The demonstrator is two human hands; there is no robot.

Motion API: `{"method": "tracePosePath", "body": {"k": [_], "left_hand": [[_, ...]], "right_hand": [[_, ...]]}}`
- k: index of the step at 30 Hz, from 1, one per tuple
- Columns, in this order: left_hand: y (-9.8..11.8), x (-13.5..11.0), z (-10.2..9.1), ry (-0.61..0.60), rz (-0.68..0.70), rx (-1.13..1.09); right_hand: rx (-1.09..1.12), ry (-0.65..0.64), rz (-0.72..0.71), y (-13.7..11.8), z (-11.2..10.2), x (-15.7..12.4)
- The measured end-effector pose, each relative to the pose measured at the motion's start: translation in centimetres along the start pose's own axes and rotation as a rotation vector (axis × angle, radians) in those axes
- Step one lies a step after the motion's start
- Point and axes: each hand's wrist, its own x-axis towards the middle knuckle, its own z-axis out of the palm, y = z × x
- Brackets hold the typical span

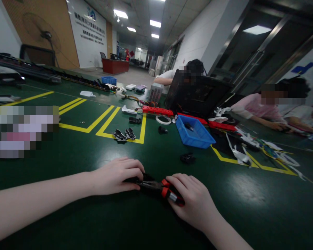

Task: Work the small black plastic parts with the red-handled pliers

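Observation:
My right hand [191, 194] is closed around the red and black handles of a pair of pliers [154, 185]. The jaws point left and meet a small black part [146, 176] that my left hand [117, 175] pinches. My left fingers cover most of this part, so its kind does not show. Just beyond my hands lies a loose black piece [187, 158]. Farther up the table are a short black piece [162, 130], broken-looking black and silver pieces [120, 135] and a small dark block [135, 120].
A blue tray [208, 141] with a dark item inside stands ahead to the right. Behind it are a red power strip [158, 110], a white ring [163, 119] and a black computer case [198, 95]. Two people sit across the green table [94, 222]. Yellow tape marks its surface.

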Motion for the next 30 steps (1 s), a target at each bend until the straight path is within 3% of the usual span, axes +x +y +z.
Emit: {"method": "tracePosePath", "body": {"k": [13, 30], "left_hand": [[-0.12, 0.27, -0.15, -0.021, -0.045, -0.096], [-0.65, -0.01, 0.03, -0.004, -0.071, -0.262]], "right_hand": [[0.016, 0.08, -0.007, 0.57, 0.11, -0.05], [0.08, 0.032, 0.016, 0.46, 0.74, -0.07]]}}
